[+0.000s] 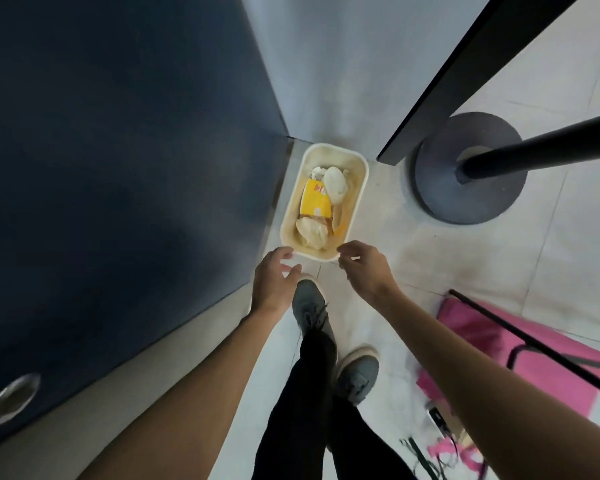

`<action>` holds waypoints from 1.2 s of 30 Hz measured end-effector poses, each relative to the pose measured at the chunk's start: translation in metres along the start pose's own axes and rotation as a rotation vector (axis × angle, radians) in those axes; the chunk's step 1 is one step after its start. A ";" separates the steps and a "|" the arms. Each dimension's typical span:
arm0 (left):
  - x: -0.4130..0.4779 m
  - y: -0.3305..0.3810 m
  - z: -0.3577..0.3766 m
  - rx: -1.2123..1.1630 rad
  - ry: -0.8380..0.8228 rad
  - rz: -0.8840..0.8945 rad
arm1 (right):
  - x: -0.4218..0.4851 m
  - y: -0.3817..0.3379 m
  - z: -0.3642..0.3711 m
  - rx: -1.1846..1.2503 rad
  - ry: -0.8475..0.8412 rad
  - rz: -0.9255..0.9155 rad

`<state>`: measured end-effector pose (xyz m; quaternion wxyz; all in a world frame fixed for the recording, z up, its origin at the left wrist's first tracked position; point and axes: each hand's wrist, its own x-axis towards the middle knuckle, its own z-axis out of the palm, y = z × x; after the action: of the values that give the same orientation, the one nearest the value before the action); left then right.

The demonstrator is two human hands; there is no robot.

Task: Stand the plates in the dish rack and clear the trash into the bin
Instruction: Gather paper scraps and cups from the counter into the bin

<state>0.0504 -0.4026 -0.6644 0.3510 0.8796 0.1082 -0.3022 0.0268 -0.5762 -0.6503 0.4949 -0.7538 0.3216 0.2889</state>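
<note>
A cream rectangular bin [358,188] stands on the floor in the corner ahead of me. Inside lie crumpled white paper [336,185], a yellow wrapper [315,201] and more pale wads [311,233]. My left hand [274,278] hovers just before the bin's near left corner, fingers loosely spread, holding nothing. My right hand [364,268] hangs over the near right corner, fingers relaxed and curved down, also without anything in it. No plates or dish rack are in view.
A dark blue cabinet wall [118,168] fills the left. A black post on a round base [471,171] stands at right, beside a dark door edge [465,81]. A pink mat [492,358] and cables lie at lower right. My grey shoes [310,306] are below the bin.
</note>
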 end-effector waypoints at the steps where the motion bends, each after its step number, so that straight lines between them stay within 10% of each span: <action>1: -0.012 0.008 -0.006 -0.032 -0.021 -0.028 | -0.016 -0.004 -0.004 -0.001 -0.010 0.008; 9: -0.147 0.083 -0.070 -0.018 -0.344 -0.130 | -0.173 -0.038 -0.051 -0.138 -0.076 0.027; 17: -0.296 0.106 -0.148 -0.082 -0.305 -0.172 | -0.318 -0.067 -0.087 -0.282 -0.159 -0.101; 36: -0.559 0.040 -0.244 -0.623 0.458 -0.095 | -0.497 -0.173 0.000 -0.702 -0.531 -0.887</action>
<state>-0.2664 -0.2535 -0.1630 0.5536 0.7697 0.3109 -0.0665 -0.1510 -0.4248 -0.1787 0.3538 -0.8356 -0.2701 0.3219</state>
